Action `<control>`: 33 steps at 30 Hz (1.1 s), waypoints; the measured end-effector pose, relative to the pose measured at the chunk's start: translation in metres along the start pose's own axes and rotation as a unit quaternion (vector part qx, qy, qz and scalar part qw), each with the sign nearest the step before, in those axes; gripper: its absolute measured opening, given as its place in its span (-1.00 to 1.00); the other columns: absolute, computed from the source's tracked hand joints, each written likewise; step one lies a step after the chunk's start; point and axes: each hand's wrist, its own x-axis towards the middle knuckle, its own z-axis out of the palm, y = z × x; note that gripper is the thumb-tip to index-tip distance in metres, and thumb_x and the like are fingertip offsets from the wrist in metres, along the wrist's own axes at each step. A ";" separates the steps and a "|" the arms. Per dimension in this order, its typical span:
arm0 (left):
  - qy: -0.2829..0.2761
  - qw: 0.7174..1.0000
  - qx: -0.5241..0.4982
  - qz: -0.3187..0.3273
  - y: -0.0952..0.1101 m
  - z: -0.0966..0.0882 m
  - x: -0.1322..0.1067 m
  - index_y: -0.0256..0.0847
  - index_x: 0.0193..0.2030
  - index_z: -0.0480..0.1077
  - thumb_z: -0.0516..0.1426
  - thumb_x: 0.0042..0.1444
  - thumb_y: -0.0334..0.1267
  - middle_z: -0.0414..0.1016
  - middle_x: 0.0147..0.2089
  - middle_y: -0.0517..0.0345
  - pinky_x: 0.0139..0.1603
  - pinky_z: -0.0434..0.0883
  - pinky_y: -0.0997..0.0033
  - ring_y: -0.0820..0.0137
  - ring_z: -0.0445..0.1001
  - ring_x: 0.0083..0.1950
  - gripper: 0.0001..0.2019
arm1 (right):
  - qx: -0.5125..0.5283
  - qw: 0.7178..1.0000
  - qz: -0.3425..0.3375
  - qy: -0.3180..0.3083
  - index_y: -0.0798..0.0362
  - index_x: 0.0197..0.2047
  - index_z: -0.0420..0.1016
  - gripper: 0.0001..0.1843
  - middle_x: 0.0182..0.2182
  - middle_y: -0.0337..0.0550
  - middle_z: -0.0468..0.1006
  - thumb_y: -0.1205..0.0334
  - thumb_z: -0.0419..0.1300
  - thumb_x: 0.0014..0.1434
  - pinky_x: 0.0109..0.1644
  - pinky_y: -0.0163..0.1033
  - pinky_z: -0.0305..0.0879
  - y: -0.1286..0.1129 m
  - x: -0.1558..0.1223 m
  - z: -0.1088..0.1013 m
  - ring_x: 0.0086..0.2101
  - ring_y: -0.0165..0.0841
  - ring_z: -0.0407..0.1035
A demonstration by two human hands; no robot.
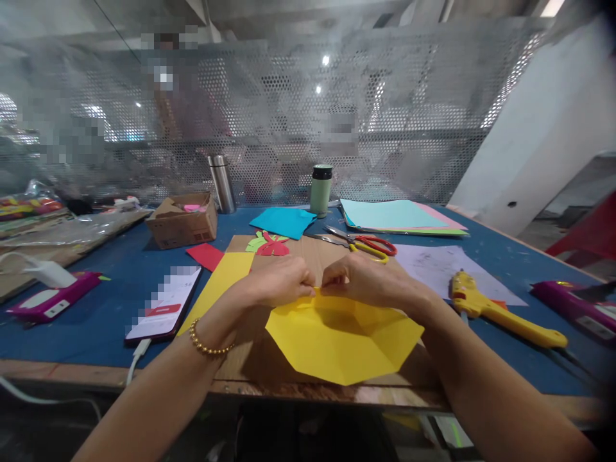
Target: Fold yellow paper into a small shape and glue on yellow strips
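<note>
A folded sheet of yellow paper [344, 350] with angled edges is held over a piece of cardboard [250, 356] at the table's front. My left hand [282, 280] pinches its far edge, fingers curled. Close beside it, my right hand [366, 280] grips the same edge, also closed. Both fingertips are partly hidden behind the knuckles. Just beyond my hands lie scissors with red handles [378, 244] and scissors with yellow handles [368, 253]. Red and green paper cutouts [272, 244] rest on the cardboard, and another yellow sheet [216, 285] lies by my left forearm.
A phone [166, 305] on a cable and a cardboard box [183, 221] stand left. Behind are a steel flask [222, 185], a green bottle [321, 192], blue paper [283, 221] and a stack of coloured paper [399, 215]. A yellow glue gun [500, 314] lies right.
</note>
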 end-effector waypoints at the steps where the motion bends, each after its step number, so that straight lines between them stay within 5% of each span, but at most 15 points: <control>1: 0.000 1.000 -0.002 0.007 0.000 0.000 0.000 -0.22 -0.61 0.21 0.13 0.17 -0.27 0.08 -0.66 0.29 -0.44 -0.09 0.32 0.48 0.10 -0.56 -0.66 | 0.006 1.000 -0.016 0.005 0.13 -0.36 0.68 -0.77 -0.51 -0.22 0.59 0.37 0.16 0.14 -0.43 -0.31 0.01 0.004 0.001 0.002 -0.52 -0.44 0.29; 10: -0.016 1.000 0.000 0.024 -0.001 -0.001 -0.001 -0.22 -0.59 0.20 0.09 0.14 -0.31 0.07 -0.64 0.30 -0.46 -0.07 0.34 0.50 0.12 -0.55 -0.72 | 0.020 0.996 -0.085 0.022 0.12 -0.40 0.62 -0.77 -0.49 -0.25 0.58 0.45 0.11 0.10 -0.39 -0.32 0.03 0.018 0.000 0.010 -0.50 -0.45 0.31; 17: -0.034 0.998 -0.056 -0.013 -0.013 0.001 0.002 -0.19 -0.54 0.21 0.17 0.00 -0.16 0.13 -0.58 0.33 -0.49 -0.05 0.42 0.49 0.16 -0.52 -0.75 | -0.024 0.999 -0.026 0.034 0.14 -0.42 0.62 -0.76 -0.47 -0.15 0.62 0.44 0.12 0.14 -0.35 -0.32 0.07 0.005 -0.002 -0.005 -0.46 -0.42 0.37; 23: -0.023 0.996 -0.052 -0.072 -0.008 -0.002 0.000 -0.19 -0.62 0.18 0.18 -0.05 -0.25 0.09 -0.63 0.32 -0.49 -0.05 0.40 0.48 0.15 -0.55 -0.74 | -0.033 0.998 -0.033 0.031 0.12 -0.40 0.65 -0.76 -0.43 -0.15 0.65 0.47 0.14 0.13 -0.32 -0.32 0.11 -0.004 -0.005 -0.011 -0.41 -0.40 0.43; 33: -0.018 0.999 -0.007 -0.047 -0.003 0.000 -0.002 -0.18 -0.65 0.14 0.19 -0.07 -0.18 0.06 -0.66 0.31 -0.49 -0.08 0.36 0.48 0.11 -0.58 -0.68 | 0.029 0.995 -0.080 0.045 0.14 -0.30 0.70 -0.72 -0.46 -0.12 0.65 0.35 0.13 0.23 -0.41 -0.33 0.07 -0.005 0.002 0.010 -0.50 -0.45 0.34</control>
